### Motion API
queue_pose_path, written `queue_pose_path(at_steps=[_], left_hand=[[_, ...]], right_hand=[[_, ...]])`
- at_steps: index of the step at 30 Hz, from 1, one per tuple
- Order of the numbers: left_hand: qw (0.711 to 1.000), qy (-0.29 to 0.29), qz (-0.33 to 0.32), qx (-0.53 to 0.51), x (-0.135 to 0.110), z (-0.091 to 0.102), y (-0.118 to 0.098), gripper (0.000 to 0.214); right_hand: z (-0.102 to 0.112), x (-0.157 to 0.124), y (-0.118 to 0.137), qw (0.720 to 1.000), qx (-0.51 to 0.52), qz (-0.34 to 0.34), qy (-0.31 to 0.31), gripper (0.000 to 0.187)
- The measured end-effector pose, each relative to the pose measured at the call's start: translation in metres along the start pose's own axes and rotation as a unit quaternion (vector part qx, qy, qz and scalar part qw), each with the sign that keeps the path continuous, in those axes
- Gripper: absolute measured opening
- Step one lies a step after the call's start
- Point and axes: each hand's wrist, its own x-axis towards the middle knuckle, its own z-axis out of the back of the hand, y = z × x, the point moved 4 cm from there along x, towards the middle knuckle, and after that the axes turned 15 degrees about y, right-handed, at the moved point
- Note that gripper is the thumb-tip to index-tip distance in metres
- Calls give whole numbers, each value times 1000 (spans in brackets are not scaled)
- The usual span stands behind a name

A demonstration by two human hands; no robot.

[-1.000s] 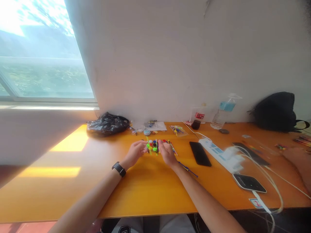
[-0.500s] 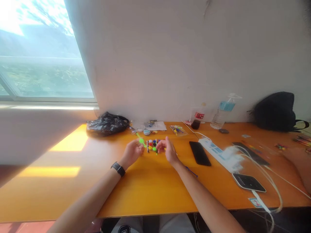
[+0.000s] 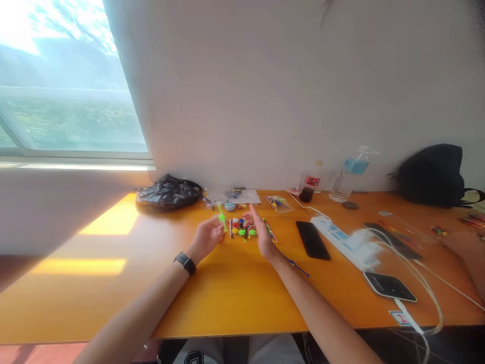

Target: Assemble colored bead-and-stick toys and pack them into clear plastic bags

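On the orange table [image 3: 227, 298] lies a small cluster of coloured discs and rods [image 3: 241, 228]. My left hand [image 3: 208, 236], a black watch on its wrist, pinches a green rod with a disc [image 3: 222, 217] and holds it upright just left of the cluster. My right hand [image 3: 259, 231] hovers at the cluster's right side with its fingers spread and nothing in them. Several loose coloured rods [image 3: 270, 230] lie right behind that hand.
A black plastic bag [image 3: 168, 192] and small packets [image 3: 242, 196] sit by the wall. To the right are a dark phone [image 3: 312, 239], a white power strip [image 3: 343, 240], cables, a second device [image 3: 390, 285], a water bottle [image 3: 347, 177] and a black bag [image 3: 432, 174].
My left hand pulled a green rod out of the cluster and raised it upright. My right hand lifted off the pieces and opened its fingers.
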Motion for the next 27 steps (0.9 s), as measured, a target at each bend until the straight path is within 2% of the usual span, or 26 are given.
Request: queue_pose_path(at_steps=[6, 11, 13, 16, 18, 20, 23, 27], left_hand=[[996, -7, 31, -87, -2, -5, 4, 1], [997, 9, 38, -63, -3, -5, 6, 7], [999, 19, 33, -38, -3, -4, 8, 13], [999, 20, 31, 17, -3, -2, 12, 21], [998, 17, 37, 53, -4, -3, 15, 25], [995, 26, 36, 94, -5, -8, 17, 29], [983, 40, 32, 178, -8, -15, 15, 32], [951, -10, 5, 311, -10, -11, 0, 34]], right_hand=[[4, -1, 12, 998, -58, -13, -15, 93], [-4, -2, 13, 998, -60, -4, 27, 95], [-3, -4, 13, 998, -60, 9, 28, 87], [-1, -4, 15, 997, -70, 16, 11, 60], [-4, -3, 16, 997, -68, 8, 23, 59], [-11, -2, 15, 997, -46, -4, 67, 57], [-20, 0, 12, 993, -27, -10, 110, 45], [-8, 1, 12, 994, -86, -17, 62, 39]])
